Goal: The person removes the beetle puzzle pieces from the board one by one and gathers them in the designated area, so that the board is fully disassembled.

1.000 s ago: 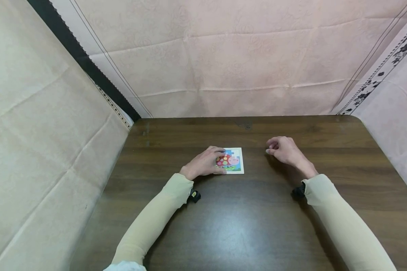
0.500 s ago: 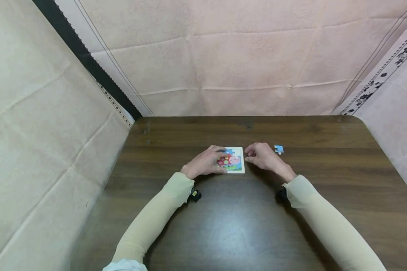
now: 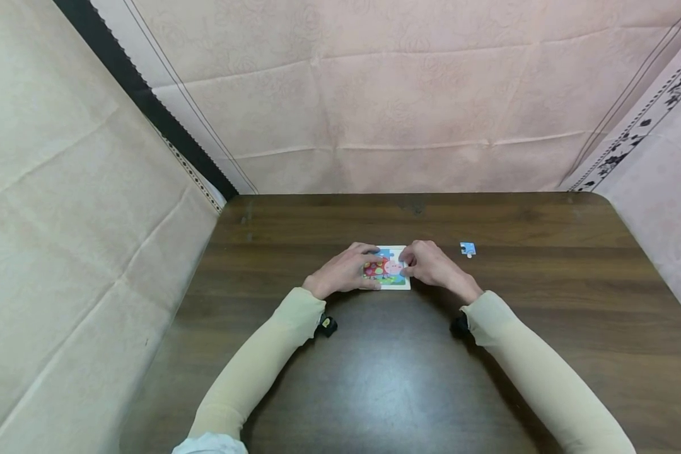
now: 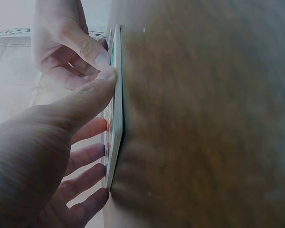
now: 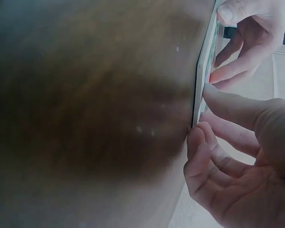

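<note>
Steadying framed puzzle (image 3: 390, 268) on bench (image 3: 386, 353) with clasped left grip (image 3: 345, 271) in head view, likely against sliding, apart from loose blue piece (image 3: 468, 249). Bracing near rim with thumb in left wrist view. Touching right edge with curled right grip (image 3: 431, 262) in right wrist view, advanced from just beside it half a second ago; cannot tell any pinched piece.

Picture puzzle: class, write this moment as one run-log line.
left hand: touches puzzle, left side | right hand: touches puzzle, right side | loose piece: apart, on table
</note>
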`<state>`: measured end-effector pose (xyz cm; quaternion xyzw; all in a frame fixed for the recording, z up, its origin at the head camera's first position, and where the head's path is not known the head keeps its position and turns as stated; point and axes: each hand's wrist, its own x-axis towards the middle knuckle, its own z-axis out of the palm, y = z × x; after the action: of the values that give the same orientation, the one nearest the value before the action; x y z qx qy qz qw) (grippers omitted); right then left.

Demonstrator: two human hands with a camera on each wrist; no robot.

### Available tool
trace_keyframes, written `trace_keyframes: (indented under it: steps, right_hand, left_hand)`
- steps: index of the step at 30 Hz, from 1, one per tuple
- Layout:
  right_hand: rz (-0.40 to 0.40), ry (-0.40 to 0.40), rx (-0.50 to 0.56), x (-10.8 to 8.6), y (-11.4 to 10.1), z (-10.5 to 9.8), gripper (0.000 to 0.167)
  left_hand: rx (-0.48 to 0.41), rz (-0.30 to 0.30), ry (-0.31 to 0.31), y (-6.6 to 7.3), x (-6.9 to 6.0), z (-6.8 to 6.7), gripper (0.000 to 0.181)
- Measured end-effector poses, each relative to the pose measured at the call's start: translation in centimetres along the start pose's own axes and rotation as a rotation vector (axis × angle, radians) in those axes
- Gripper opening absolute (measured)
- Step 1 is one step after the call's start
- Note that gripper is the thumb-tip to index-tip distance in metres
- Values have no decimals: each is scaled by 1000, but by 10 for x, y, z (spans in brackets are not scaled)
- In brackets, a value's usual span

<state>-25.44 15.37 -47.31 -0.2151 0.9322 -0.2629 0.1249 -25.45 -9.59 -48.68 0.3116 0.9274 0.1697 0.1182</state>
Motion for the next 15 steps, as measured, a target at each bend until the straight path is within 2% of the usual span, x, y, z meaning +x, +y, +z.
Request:
trace_keyframes:
  steps: [11, 15]
  right_hand:
    - [30, -33, 45, 2, -1, 1, 26]
    - [34, -18, 41, 0, -3, 2, 24]
  left_hand:
    - [-16, 8, -11, 1, -1, -1, 61]
    - [-16, 8, -14, 1, -1, -1, 60]
